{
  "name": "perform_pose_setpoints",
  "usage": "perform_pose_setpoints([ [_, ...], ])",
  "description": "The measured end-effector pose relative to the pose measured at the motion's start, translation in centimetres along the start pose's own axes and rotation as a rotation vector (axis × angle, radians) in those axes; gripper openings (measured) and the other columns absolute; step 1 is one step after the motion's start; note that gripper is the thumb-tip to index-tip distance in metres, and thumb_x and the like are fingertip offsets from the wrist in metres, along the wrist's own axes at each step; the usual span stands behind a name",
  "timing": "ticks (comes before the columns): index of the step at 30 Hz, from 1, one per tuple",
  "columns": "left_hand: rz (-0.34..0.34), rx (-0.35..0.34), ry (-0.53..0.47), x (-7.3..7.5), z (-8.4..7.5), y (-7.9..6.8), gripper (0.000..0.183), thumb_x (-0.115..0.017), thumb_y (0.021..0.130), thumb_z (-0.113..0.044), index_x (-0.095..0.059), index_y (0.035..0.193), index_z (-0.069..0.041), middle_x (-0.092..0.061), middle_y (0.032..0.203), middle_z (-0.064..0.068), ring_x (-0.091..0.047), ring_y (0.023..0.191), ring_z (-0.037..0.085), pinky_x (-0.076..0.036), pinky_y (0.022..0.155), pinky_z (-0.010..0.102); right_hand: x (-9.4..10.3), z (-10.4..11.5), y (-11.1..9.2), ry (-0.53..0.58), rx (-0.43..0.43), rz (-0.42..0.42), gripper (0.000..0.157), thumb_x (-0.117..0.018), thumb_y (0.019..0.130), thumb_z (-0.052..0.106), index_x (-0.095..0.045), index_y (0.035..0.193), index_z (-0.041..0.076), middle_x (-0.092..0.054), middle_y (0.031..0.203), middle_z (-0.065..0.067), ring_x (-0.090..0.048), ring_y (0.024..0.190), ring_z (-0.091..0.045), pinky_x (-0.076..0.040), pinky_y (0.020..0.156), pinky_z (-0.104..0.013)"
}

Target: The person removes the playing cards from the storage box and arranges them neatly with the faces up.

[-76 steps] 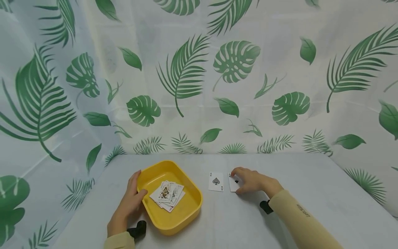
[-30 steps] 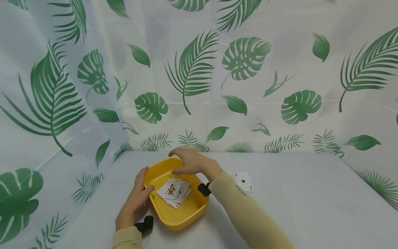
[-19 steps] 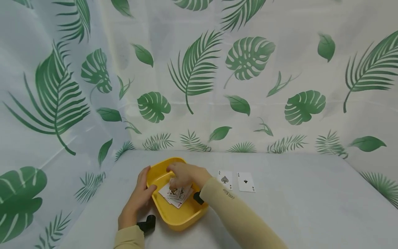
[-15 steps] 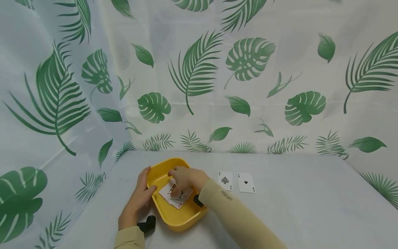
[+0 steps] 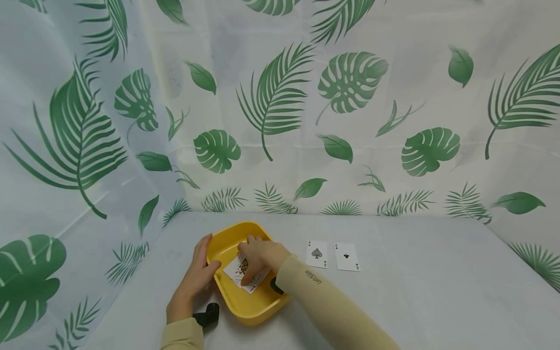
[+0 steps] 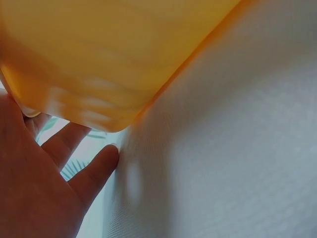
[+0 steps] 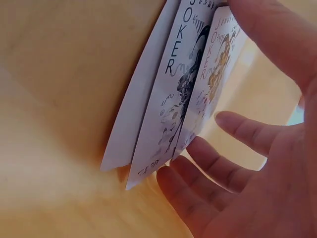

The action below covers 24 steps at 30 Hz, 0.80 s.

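Observation:
A yellow plastic tray [image 5: 251,308] stands on the table with a loose pile of playing cards [image 5: 233,270] inside. My left hand [image 5: 189,287] grips its left side, thumb over the rim, fingers along the outer wall [image 6: 99,64]. Inside the tray, my right hand [image 5: 260,255] spans the cards. In the right wrist view its thumb is at one edge of the coloured joker card [image 7: 210,87] and its fingertips are at the opposite edge. A black-and-white joker card [image 7: 166,106] and another card lie fanned beneath it.
To the right of the tray, an ace of spades [image 5: 317,254] and an ace of clubs [image 5: 347,256] lie face up side by side on the white tabletop [image 5: 415,291]. A leaf-printed curtain [image 5: 280,107] rises behind the table and at both sides.
My right hand has left the ace of clubs, crossed leftward over the tray and lowered onto the cards, its fingers now around them. My left hand stays on the tray; the view has shifted slightly.

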<state>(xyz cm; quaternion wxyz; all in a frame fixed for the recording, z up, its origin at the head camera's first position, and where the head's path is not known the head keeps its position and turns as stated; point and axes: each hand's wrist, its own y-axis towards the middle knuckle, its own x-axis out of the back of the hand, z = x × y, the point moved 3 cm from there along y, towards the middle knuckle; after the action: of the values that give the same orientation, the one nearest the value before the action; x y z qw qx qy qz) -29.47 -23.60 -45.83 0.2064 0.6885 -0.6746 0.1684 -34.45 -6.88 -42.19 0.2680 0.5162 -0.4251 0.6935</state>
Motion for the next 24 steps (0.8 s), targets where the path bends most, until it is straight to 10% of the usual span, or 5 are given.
perform_pose_setpoints([
  [24,0.012,-0.026,0.015,0.1,0.0,-0.1,0.082,-0.053,0.090,-0.008,-0.012,0.160,-0.006,-0.005,0.166,0.018,-0.019,0.148,0.038,-0.016,0.118,0.054,3.0,0.0,-1.9,0.093,0.077,-0.073,0.082,-0.081,0.081,0.045,-0.044,0.151,0.026,-0.040,0.147,-0.007,-0.052,0.117,-0.020,-0.050,0.097,-0.045],
])
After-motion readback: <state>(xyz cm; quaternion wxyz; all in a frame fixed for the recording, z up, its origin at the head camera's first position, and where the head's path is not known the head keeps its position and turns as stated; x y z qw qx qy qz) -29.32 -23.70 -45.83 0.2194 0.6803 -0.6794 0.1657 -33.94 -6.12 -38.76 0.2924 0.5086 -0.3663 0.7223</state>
